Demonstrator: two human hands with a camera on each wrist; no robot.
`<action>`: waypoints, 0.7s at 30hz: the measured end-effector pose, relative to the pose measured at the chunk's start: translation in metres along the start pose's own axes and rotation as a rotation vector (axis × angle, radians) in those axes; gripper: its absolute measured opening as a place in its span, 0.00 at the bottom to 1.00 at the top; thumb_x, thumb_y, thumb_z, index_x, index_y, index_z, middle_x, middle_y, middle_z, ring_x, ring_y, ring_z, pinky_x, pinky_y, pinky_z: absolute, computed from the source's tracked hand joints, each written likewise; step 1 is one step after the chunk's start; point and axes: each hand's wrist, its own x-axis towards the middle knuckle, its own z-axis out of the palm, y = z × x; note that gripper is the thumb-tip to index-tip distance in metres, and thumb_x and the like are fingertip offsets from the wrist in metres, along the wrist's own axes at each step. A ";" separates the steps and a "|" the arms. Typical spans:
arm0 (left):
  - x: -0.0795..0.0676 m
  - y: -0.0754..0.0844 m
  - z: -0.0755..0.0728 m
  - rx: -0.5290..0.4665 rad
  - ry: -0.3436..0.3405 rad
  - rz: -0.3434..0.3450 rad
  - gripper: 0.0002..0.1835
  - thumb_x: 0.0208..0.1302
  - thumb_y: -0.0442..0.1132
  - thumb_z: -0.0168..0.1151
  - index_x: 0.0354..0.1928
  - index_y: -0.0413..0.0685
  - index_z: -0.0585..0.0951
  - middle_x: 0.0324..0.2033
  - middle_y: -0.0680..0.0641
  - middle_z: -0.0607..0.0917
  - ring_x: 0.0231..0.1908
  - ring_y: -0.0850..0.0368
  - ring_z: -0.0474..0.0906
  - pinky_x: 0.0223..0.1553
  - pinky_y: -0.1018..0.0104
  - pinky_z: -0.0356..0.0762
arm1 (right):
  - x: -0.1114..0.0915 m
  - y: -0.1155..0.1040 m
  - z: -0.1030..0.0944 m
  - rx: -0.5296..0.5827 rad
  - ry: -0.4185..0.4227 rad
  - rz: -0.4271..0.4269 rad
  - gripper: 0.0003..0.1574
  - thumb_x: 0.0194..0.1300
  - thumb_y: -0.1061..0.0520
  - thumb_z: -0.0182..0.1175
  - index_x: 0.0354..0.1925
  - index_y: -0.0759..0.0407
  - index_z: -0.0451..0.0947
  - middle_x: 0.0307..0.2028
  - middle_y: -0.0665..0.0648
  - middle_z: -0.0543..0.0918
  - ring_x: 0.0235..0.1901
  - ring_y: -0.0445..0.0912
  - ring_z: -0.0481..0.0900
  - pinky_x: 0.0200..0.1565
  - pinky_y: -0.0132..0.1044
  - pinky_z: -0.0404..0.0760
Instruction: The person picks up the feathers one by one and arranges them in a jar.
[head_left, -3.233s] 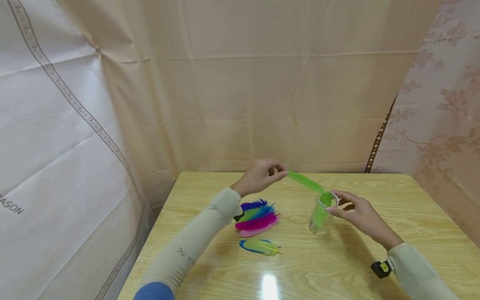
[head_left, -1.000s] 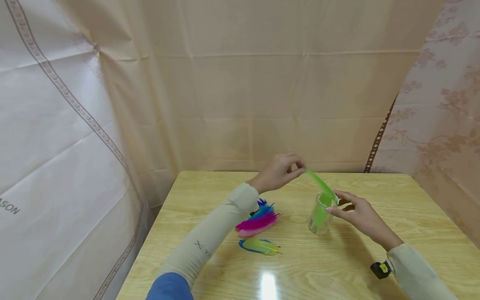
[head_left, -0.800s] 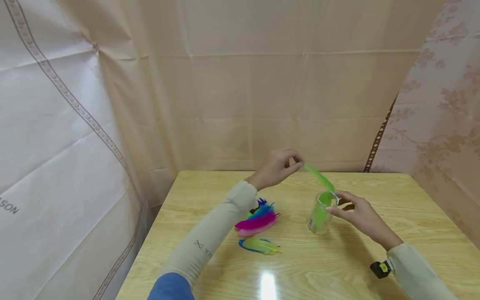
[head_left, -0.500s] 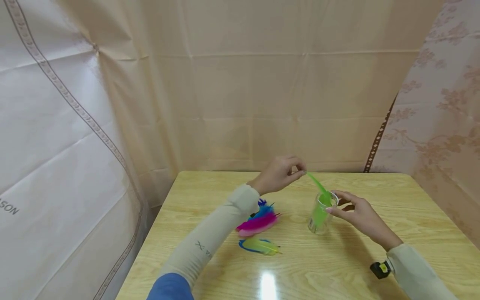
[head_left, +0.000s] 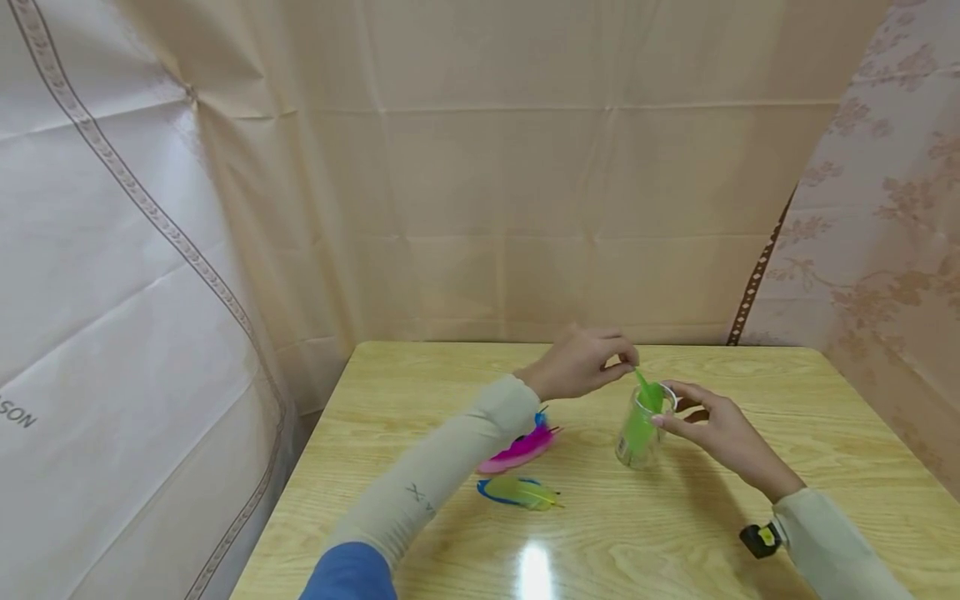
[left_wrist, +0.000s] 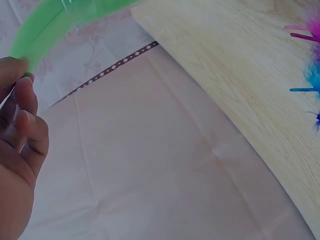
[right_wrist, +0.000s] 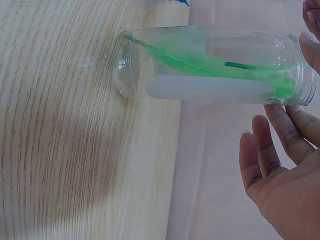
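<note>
A clear jar (head_left: 627, 446) stands upright on the table, and a green feather (right_wrist: 200, 65) leans inside it with its quill at the bottom. My left hand (head_left: 588, 362) pinches a second green feather (left_wrist: 42, 30) by its tip between thumb and fingertips. That feather slants down into the jar's mouth; in the right wrist view its darker quill shows inside, partway down the glass. Thumb and fingers of my right hand (head_left: 716, 429) hold the jar near its rim from the right.
Left of the jar lie pink and magenta feathers (head_left: 517, 454) with blue ones (left_wrist: 305, 90), partly hidden by my left sleeve. A yellow-green feather (head_left: 528, 493) with a blue one lies nearer on the wooden table (head_left: 637, 533). Cloth hangs behind.
My left hand has moved right and, lately, down towards the jar. The feather it pinches, bent against the rim earlier, now reaches into the mouth. My right hand and the jar stay put.
</note>
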 end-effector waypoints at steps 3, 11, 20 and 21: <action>0.004 0.003 0.004 0.012 -0.020 0.034 0.05 0.73 0.41 0.65 0.45 0.52 0.87 0.43 0.56 0.86 0.35 0.67 0.80 0.37 0.82 0.71 | -0.001 0.000 0.000 0.000 0.003 -0.007 0.49 0.72 0.40 0.65 0.78 0.59 0.59 0.60 0.68 0.74 0.50 0.58 0.79 0.42 0.50 0.83; 0.012 0.012 0.015 0.045 -0.099 0.057 0.08 0.73 0.42 0.65 0.48 0.52 0.88 0.45 0.56 0.85 0.44 0.68 0.80 0.47 0.82 0.71 | -0.002 0.000 0.001 0.003 0.001 -0.008 0.48 0.72 0.40 0.64 0.78 0.59 0.59 0.59 0.68 0.75 0.51 0.59 0.79 0.42 0.52 0.83; 0.017 0.017 0.018 0.024 -0.144 0.023 0.09 0.73 0.43 0.65 0.50 0.53 0.89 0.45 0.57 0.85 0.42 0.69 0.80 0.43 0.83 0.70 | -0.001 0.000 0.000 -0.009 0.001 -0.009 0.48 0.73 0.40 0.63 0.78 0.60 0.58 0.61 0.69 0.73 0.52 0.60 0.78 0.43 0.53 0.83; 0.017 0.017 0.018 0.025 -0.151 0.018 0.10 0.74 0.43 0.65 0.51 0.53 0.89 0.45 0.57 0.85 0.42 0.69 0.79 0.43 0.84 0.70 | -0.001 0.001 0.000 -0.008 0.001 -0.010 0.48 0.73 0.40 0.63 0.78 0.60 0.58 0.61 0.69 0.73 0.52 0.60 0.78 0.43 0.53 0.83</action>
